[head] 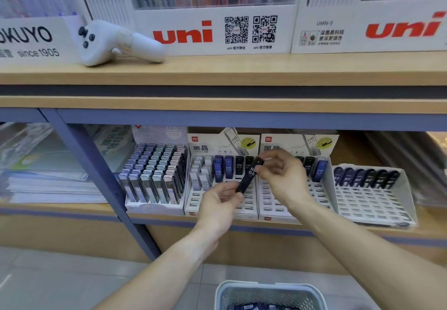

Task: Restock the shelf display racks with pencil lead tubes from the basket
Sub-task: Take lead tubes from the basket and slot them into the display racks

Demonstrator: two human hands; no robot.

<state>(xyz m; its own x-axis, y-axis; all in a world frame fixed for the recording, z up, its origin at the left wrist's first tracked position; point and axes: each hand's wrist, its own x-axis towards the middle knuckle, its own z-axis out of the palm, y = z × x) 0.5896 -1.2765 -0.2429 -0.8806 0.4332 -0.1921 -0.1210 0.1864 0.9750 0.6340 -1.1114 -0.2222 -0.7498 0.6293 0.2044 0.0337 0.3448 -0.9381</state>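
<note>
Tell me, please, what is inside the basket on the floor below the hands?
The basket shows a few dark blue lead tubes at its bottom edge. How many there are, and anything beneath them, cannot be seen: the frame cuts the basket off.

A light wooden upper shelf (242, 68) runs across the whole width, with a dark strip under its front edge. White display boxes (212, 29) with red lettering stand along its back edge, coloured pens behind their clear windows. A white game controller (116, 42) lies near its left end. A blue-grey metal post (101, 179) slants down beside the lower shelf (72, 209), where stacked paper pads (48, 184) rest at the left. The floor (60, 280) is pale grey tile, evenly lit.
</note>
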